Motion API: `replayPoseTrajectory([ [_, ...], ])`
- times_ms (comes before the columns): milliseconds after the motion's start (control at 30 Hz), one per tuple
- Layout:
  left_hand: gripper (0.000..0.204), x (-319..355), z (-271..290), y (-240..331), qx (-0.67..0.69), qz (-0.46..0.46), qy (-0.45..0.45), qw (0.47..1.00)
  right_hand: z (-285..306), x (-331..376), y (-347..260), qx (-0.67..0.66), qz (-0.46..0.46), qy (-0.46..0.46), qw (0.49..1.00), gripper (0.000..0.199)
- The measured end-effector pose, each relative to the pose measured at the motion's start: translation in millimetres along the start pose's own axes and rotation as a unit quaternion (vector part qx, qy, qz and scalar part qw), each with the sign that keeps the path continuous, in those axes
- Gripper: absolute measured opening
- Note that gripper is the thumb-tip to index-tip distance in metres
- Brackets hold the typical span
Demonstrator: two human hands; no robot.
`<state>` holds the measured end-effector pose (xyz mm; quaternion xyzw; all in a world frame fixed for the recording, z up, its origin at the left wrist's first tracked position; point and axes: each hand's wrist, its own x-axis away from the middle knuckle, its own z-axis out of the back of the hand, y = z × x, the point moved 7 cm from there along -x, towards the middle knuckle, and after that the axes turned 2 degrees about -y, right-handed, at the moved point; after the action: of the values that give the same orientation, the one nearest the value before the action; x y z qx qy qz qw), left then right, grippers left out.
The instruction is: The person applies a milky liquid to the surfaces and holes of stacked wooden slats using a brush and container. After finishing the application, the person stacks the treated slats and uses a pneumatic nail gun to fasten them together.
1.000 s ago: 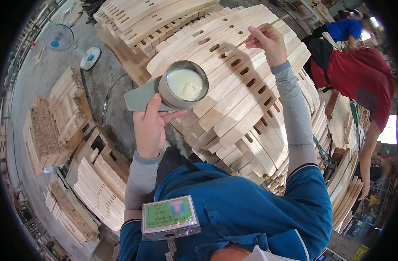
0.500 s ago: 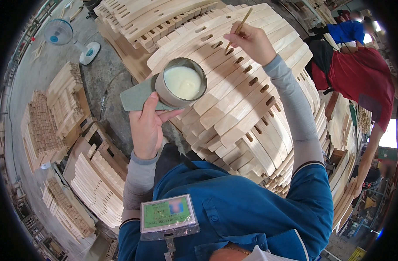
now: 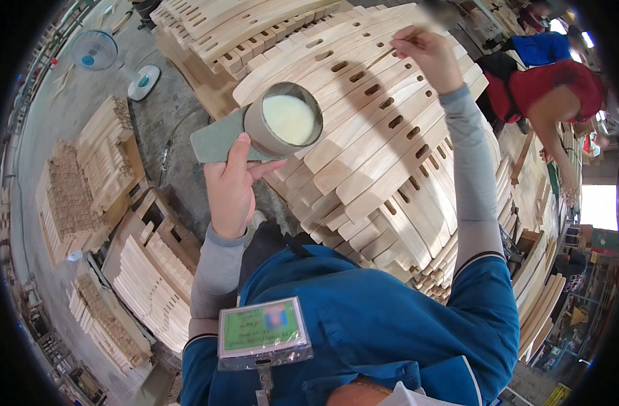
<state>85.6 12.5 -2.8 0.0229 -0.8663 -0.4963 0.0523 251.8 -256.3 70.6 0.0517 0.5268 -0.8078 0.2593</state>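
My left hand (image 3: 231,196) grips a flat grey-green handle plate (image 3: 218,141), thumb on top. Joined to it is a round grey cup (image 3: 261,128) holding creamy white liquid (image 3: 290,120), above the left side of a stack of pale curved wooden slats (image 3: 363,125). Oblong slots (image 3: 371,89) run across the slats in rows. Over the stack's far right part is my right hand (image 3: 428,57), its fingertips pinched together. The thin brush seen in it earlier can hardly be made out now; its upper end falls in a blurred patch.
Another slat stack (image 3: 221,30) stands at the far left. Beyond it on the floor is a white-and-blue fan (image 3: 96,51). More wood piles (image 3: 72,196) stand left. At right, a person in a red shirt (image 3: 560,91) bends over wooden parts.
My right hand has moved up and right, away from the slots in the middle rows. The cup has barely shifted. At right, the person in red has bent and drawn an arm in.
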Motion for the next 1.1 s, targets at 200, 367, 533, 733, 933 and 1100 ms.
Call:
replayPoseTrajectory([
  [200, 0.034, -0.9, -7.6, 9.0, -0.050, -0.031, 0.001, 0.998, -44.1, 40.6, -93.0, -0.148, 0.012, -0.056, 0.987, 0.012],
  [367, 0.033, 2.8, -24.6, 19.3, -0.055, -0.045, -0.007, 0.997, -71.7, 52.9, -90.4, -0.135, 0.002, -0.110, 0.985, 0.010],
  [533, 0.031, 1.6, -26.5, 15.4, -0.021, -0.026, -0.020, 0.999, -63.0, 58.0, -55.9, -0.462, -0.128, 0.041, 0.877, 0.009],
  [733, 0.030, -5.4, -18.6, -3.0, 0.008, 0.003, -0.022, 1.000, -77.7, 69.9, -11.3, -0.475, -0.253, 0.015, 0.843, 0.013],
  [933, 0.028, -8.1, -7.8, -6.6, 0.029, 0.009, -0.002, 1.000, -71.3, 45.3, 3.4, -0.404, -0.257, 0.004, 0.878, 0.018],
  [1100, 0.026, -6.7, 9.0, -6.3, 0.027, 0.003, 0.002, 1.000, -18.7, -11.1, 15.2, -0.237, -0.121, 0.099, 0.959, 0.019],
])
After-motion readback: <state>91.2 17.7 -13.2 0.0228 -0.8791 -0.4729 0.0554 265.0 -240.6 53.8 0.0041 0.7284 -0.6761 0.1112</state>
